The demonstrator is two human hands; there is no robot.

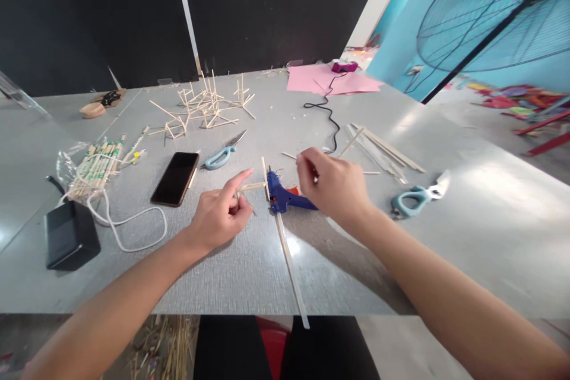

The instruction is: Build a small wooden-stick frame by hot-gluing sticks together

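Observation:
My left hand [222, 211] pinches thin wooden sticks [253, 186] between thumb and curled fingers, its index finger stretched out. One stick stands crosswise at their far end, beside the nozzle of a blue hot glue gun [278, 193]. The gun lies on its side with a long clear glue stick [290, 267] trailing from its back over the table edge. Above the end of the gun's handle is my right hand [333, 181], slightly blurred, with thumb and fingers closed together. Whatever those fingers may hold cannot be made out.
Stick frames [209, 107] stand at the back. Blue-handled scissors [220, 156], a phone [175, 179], a black box [71, 236] with a white cable and bundled chopsticks [100, 166] lie left. At right are cutters [414, 200], loose sticks [387, 148] and pink paper [307, 79].

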